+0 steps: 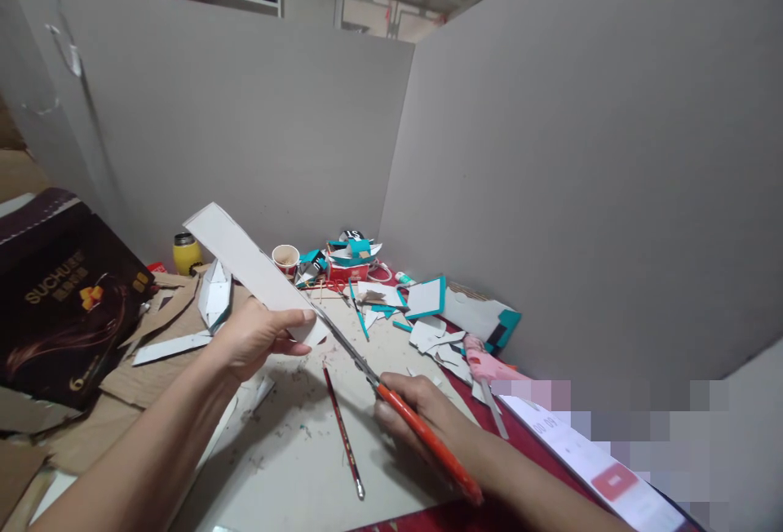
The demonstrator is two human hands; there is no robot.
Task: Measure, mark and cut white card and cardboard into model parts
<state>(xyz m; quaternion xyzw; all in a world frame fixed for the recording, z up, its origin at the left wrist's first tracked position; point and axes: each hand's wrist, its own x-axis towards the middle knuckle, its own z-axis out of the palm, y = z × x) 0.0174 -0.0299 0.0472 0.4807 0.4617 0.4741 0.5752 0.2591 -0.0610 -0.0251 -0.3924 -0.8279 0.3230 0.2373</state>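
While the left hand (257, 340) pinches a long white cardboard strip (248, 263) above the pencil (342, 430), the right hand (416, 414) grips orange-handled scissors (391, 397), blades biting its near end, offcuts (437, 344) already piled beyond, strip mostly uncut.

- Scissors (391, 397): handle loops hidden inside the right hand (416, 414); blade tips covered where they meet the white card strip (250, 267), just past the left hand's (257, 336) fingertips.
- Pixelated patch (612, 410) well right of right-hand fingers; paper sheet (587, 458) beneath, print unreadable.
- Both forearms cut off by bottom edge.
- Dark box (61, 303), left of left-hand fingers, cropped by left edge.
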